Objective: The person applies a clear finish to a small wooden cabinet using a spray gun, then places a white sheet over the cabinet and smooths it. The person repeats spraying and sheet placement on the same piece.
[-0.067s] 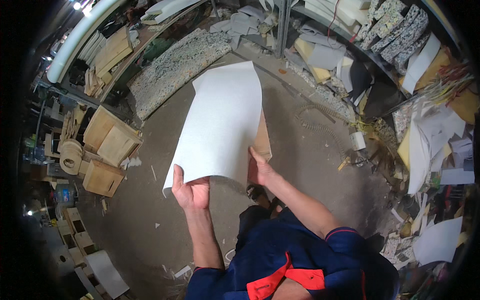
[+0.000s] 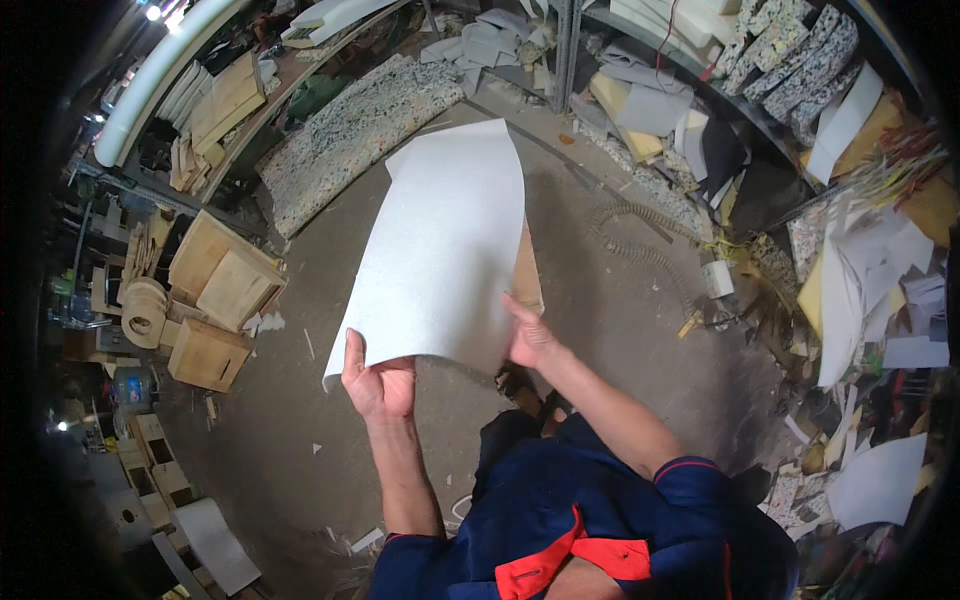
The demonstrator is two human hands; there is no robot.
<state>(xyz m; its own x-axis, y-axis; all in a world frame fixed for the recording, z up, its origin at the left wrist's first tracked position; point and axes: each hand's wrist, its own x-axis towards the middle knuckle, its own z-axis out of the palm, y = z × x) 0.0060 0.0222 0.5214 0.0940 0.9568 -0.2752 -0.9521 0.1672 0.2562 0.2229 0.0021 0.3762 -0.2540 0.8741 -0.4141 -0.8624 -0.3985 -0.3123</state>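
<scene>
A large white flexible sheet [image 2: 440,240], felt or foam by its look, bows in front of me above the floor. My left hand [image 2: 380,380] grips its near edge, thumb on top and the fingers underneath. At the near right corner my right hand [image 2: 528,333] clasps the sheet's side, thumb on the upper face and the other fingers mostly hidden. Under the sheet's right side a brown wooden-looking panel [image 2: 529,270] shows in part; whether the sheet touches it is hidden.
Wooden boxes [image 2: 210,355] and a round wooden piece [image 2: 145,313] are stacked at the left. A speckled foam slab [image 2: 360,135] lies at the far left. Foam offcuts [image 2: 860,280] pile up at the right. A coiled hose [image 2: 640,220] crosses the floor [image 2: 610,400].
My right hand has shifted slightly to the right along with the sheet's near right corner. My left hand has barely moved.
</scene>
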